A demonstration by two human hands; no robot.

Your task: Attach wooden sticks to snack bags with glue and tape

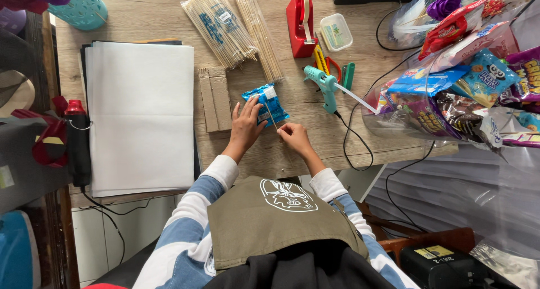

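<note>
Left hand: your left hand (246, 125) lies flat with fingers spread wide, pressing on the blue snack packet (266, 104).
Right hand: your right hand (293, 136) pinches the lower end of a thin wooden skewer (270, 114), fingers narrow around it.
Skewer: it runs toward 11 o'clock from your right hand, across the packet.
Snack packet: on the wooden table (292, 98), just at 3 o'clock of the cardboard strips (215, 99).
Glue gun: teal glue gun (324, 84) at 1 o'clock of your right hand, well apart.
Skewer bundles: two bagged bundles (230, 27) at 12 o'clock.
Paper: white sheet stack (140, 117) at 9 o'clock.
Tape dispenser: red tape dispenser (301, 25) at 12 o'clock of the glue gun.
</note>
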